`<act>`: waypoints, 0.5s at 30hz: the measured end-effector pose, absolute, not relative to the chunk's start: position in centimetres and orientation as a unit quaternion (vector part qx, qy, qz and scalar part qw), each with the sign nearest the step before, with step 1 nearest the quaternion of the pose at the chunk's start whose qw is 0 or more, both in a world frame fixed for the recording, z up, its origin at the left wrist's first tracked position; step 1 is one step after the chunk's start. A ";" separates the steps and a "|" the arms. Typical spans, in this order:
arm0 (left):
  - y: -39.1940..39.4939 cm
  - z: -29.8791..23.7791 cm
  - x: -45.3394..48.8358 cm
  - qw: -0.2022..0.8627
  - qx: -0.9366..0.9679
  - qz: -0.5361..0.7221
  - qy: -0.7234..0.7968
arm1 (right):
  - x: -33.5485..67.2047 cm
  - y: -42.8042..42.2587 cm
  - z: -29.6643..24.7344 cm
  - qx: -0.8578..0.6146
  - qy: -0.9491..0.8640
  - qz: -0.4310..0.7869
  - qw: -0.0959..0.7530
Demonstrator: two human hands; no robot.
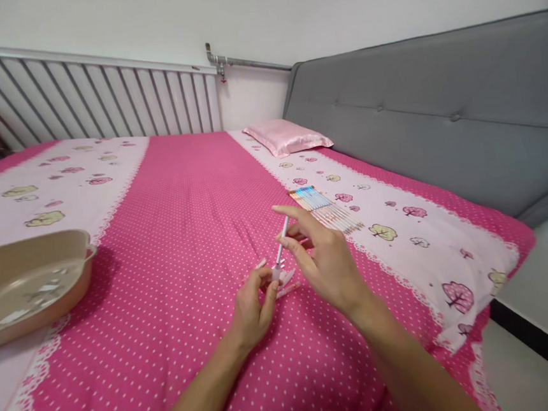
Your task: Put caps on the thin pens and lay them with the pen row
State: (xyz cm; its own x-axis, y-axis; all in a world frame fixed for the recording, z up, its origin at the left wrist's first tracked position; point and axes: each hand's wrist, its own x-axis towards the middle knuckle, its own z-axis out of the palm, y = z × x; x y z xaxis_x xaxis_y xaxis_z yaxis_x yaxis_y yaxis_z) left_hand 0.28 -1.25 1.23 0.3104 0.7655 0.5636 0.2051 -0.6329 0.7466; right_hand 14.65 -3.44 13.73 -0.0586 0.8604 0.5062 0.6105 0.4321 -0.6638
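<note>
Over the pink dotted bedsheet [195, 238], my right hand [321, 259] pinches a thin white pen refill [281, 240] between thumb and fingers, holding it tilted. Its lower end meets a small pale pen piece [276, 273] that my left hand [252, 310] pinches just below. More small pinkish pen parts [288, 282] lie on the sheet right beside my left fingers. A flat pack of several coloured pens [326, 209] lies on the bed just beyond my right hand.
A beige plastic basin [26, 285] sits at the left edge of the bed. A pink satin pillow [287, 137] lies at the far end by the grey padded headboard [439, 114]. A slatted rail [92, 97] runs along the far side.
</note>
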 end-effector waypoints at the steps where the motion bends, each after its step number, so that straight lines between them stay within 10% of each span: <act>1: -1.3 1.2 0.3 0.284 0.757 0.493 0.321 | 14.6 -3.4 13.7 -0.515 -0.714 0.140 0.453; 15: -1.5 1.6 0.4 0.295 0.738 0.508 0.332 | 14.4 -3.2 13.1 -0.530 -0.737 0.160 0.388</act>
State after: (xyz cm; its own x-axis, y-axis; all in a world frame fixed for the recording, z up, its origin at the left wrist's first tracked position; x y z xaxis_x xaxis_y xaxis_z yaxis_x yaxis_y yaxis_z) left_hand 0.43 -1.47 1.64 0.2633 0.7897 0.5542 0.1898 -0.6056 0.7728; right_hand 14.35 -3.17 13.14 -0.1378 0.9054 0.4015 0.6572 0.3869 -0.6469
